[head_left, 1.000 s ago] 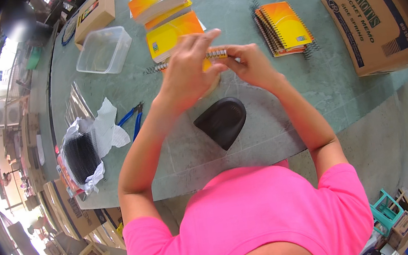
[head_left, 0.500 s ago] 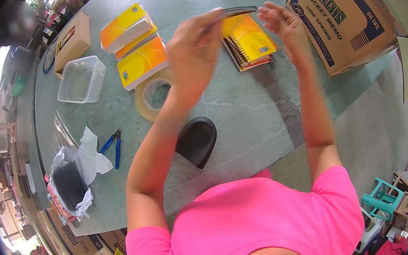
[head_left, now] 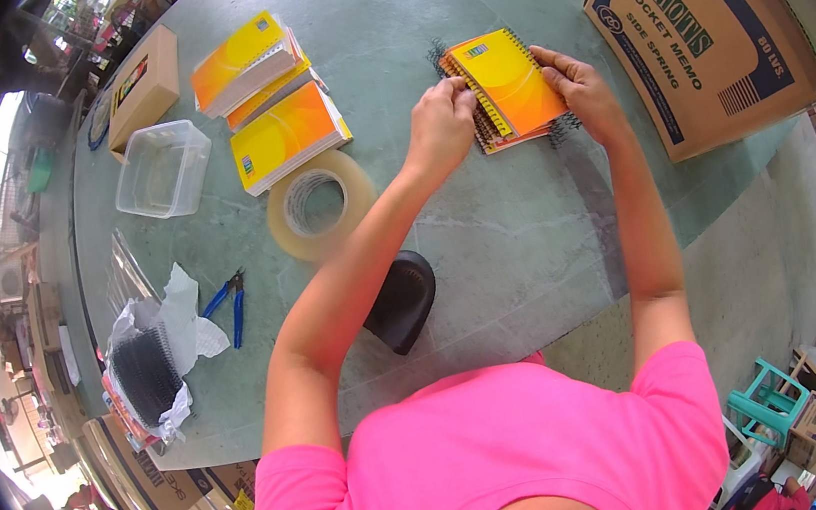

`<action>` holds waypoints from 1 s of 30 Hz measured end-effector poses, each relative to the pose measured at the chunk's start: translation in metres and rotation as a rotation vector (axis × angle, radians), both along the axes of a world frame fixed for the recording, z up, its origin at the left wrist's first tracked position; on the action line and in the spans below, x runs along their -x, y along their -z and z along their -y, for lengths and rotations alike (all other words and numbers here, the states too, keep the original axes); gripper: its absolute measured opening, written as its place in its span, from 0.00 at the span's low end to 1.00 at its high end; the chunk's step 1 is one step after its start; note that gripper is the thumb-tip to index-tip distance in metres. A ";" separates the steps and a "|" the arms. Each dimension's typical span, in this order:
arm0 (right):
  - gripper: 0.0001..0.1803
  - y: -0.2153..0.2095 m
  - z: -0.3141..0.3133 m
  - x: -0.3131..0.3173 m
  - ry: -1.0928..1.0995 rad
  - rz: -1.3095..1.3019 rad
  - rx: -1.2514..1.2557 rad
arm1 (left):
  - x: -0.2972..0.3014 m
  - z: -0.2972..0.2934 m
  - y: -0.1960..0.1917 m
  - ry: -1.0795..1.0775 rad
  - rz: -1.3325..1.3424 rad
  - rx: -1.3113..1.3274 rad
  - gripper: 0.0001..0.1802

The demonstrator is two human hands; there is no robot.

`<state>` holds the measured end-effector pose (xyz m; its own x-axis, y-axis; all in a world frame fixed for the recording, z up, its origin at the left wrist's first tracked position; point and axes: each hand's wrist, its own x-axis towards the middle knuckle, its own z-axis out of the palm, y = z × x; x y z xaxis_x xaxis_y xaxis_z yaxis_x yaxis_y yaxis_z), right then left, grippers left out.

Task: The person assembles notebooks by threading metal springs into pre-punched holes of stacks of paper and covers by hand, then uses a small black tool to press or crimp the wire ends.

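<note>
The small yellow-and-orange spiral notebook (head_left: 509, 82) lies on top of a short stack of like notebooks (head_left: 500, 134) on the green table (head_left: 527, 241), far side, just left of the big cardboard box (head_left: 704, 30). The left hand (head_left: 441, 125) pinches it at the wire-bound edge, fingers curled close together on the coil, while the right hand (head_left: 582, 89) steadies the opposite edge, fingers narrowly spread and flat against the cover. It looks light and thin, its card cover likely to flex if squeezed in the middle, so the stiff bound edge and the two long sides seem the safer places to grip (the glossy cover may slide on the one beneath). Loose black wire coils (head_left: 565, 126) poke out beside the stack and could snag a fingertip
</note>
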<state>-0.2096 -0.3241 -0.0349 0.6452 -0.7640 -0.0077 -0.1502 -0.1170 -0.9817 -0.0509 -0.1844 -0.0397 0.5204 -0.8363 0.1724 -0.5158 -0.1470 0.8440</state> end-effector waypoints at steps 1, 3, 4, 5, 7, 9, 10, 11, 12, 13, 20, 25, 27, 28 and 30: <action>0.21 0.004 0.000 -0.001 0.009 0.005 0.031 | -0.004 0.004 0.004 -0.008 -0.007 0.022 0.16; 0.20 0.009 -0.002 -0.003 0.024 0.015 0.080 | -0.014 0.013 0.009 0.010 0.012 0.068 0.17; 0.20 0.011 -0.001 -0.002 0.033 0.015 0.098 | -0.014 0.016 0.008 0.022 0.019 0.092 0.17; 0.20 0.012 -0.001 -0.002 0.041 0.016 0.117 | -0.013 0.015 0.007 0.031 -0.020 0.055 0.17; 0.20 0.013 -0.004 -0.002 0.084 -0.057 0.165 | -0.011 0.010 0.004 0.052 -0.092 -0.020 0.18; 0.20 0.013 -0.006 -0.006 0.135 -0.135 0.239 | 0.003 0.005 0.000 0.046 -0.103 -0.020 0.18; 0.20 0.012 -0.007 -0.009 0.157 -0.179 0.292 | 0.007 0.004 -0.001 0.037 -0.109 -0.020 0.17; 0.20 0.012 -0.007 -0.012 0.180 -0.222 0.344 | 0.007 0.003 0.001 0.048 -0.130 -0.010 0.17; 0.20 0.013 -0.007 -0.011 0.181 -0.237 0.353 | 0.007 0.003 0.003 0.059 -0.152 0.000 0.17; 0.20 0.014 -0.006 -0.010 0.178 -0.250 0.366 | 0.005 0.002 0.004 0.066 -0.173 0.014 0.17; 0.20 0.006 -0.013 -0.014 0.156 -0.305 0.432 | -0.016 -0.011 0.010 0.123 0.051 0.133 0.16; 0.23 -0.005 -0.001 -0.003 0.199 -0.435 0.735 | -0.079 -0.076 -0.027 0.051 0.705 0.209 0.16; 0.23 -0.025 -0.009 -0.004 0.255 -0.338 0.786 | -0.102 -0.116 -0.040 -0.041 0.702 0.013 0.17; 0.23 -0.034 -0.018 -0.014 0.206 -0.269 0.778 | -0.112 -0.133 -0.039 -0.062 0.796 -0.036 0.18; 0.22 -0.050 -0.043 -0.042 0.117 -0.144 0.771 | -0.125 -0.156 -0.024 -0.095 0.973 -0.123 0.18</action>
<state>-0.1674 -0.2809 0.0153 0.5935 -0.6504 0.4740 -0.3231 -0.7320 -0.5998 0.0740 -0.0284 -0.0155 0.2641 -0.8391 0.4756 -0.9587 -0.2825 0.0339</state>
